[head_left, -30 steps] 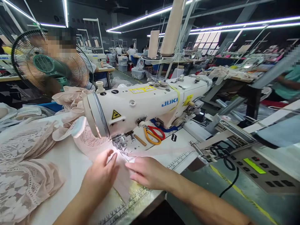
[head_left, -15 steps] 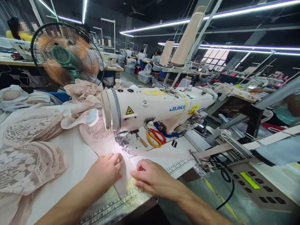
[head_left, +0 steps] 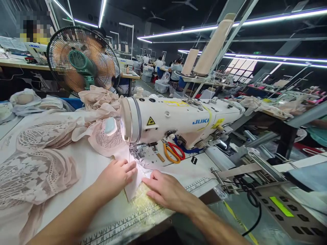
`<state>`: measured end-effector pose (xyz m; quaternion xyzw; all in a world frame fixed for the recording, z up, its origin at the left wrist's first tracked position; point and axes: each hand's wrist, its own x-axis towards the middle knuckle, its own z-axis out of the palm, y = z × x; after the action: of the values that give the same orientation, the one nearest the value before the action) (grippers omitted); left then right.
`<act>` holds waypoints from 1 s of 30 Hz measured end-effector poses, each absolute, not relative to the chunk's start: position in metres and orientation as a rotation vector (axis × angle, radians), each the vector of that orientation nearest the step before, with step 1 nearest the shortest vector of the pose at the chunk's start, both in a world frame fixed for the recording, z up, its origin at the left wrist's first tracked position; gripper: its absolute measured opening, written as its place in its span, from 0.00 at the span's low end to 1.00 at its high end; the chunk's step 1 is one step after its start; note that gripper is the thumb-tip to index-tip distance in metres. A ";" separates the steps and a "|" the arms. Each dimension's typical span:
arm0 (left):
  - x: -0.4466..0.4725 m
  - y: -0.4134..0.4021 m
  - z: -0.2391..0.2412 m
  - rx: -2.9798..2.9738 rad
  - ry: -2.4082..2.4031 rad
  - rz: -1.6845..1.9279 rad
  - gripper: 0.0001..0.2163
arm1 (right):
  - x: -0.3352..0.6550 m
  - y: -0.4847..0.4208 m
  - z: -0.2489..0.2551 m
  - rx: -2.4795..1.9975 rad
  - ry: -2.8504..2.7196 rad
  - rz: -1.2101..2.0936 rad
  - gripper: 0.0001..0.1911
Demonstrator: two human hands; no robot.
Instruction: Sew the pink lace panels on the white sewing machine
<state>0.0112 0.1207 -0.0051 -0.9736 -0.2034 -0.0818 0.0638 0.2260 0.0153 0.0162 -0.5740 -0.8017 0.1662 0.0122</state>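
A white JUKI sewing machine (head_left: 178, 120) stands on the white work table (head_left: 84, 173). A pale pink fabric piece (head_left: 134, 185) runs from under the presser foot (head_left: 139, 157) toward me. My left hand (head_left: 116, 177) lies on the fabric's left edge with its fingers curled against the cloth. My right hand (head_left: 166, 190) rests flat on the table just right of the fabric, fingers stretched toward it. Both hands sit close in front of the needle.
Pink lace pieces (head_left: 35, 170) are piled at the left. Red and orange scissors (head_left: 173, 151) lie under the machine arm. A fan (head_left: 83, 61) stands behind. A control panel (head_left: 281, 207) is at the right. Thread cones (head_left: 212, 46) rise above. Other people work far back.
The fabric has been fed toward the presser foot and less of it lies in front. Both hands have moved forward with it. The view has shifted left.
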 end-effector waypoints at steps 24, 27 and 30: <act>0.005 0.124 -0.017 -3.003 -0.590 -0.293 0.13 | 0.213 0.040 0.030 -1.891 -2.635 0.391 0.20; 0.002 0.132 -0.023 -2.992 -0.584 -0.285 0.15 | 0.209 0.046 0.036 -1.948 -2.646 0.412 0.21; 0.000 0.139 -0.025 -2.998 -0.563 -0.309 0.16 | 0.206 0.052 0.037 -1.988 -2.641 0.437 0.25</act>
<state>0.0002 0.1389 -0.0249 -0.9771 -0.1836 -0.1008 0.0378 0.2056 0.0518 0.0375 -0.5934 -0.7884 0.1304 -0.0964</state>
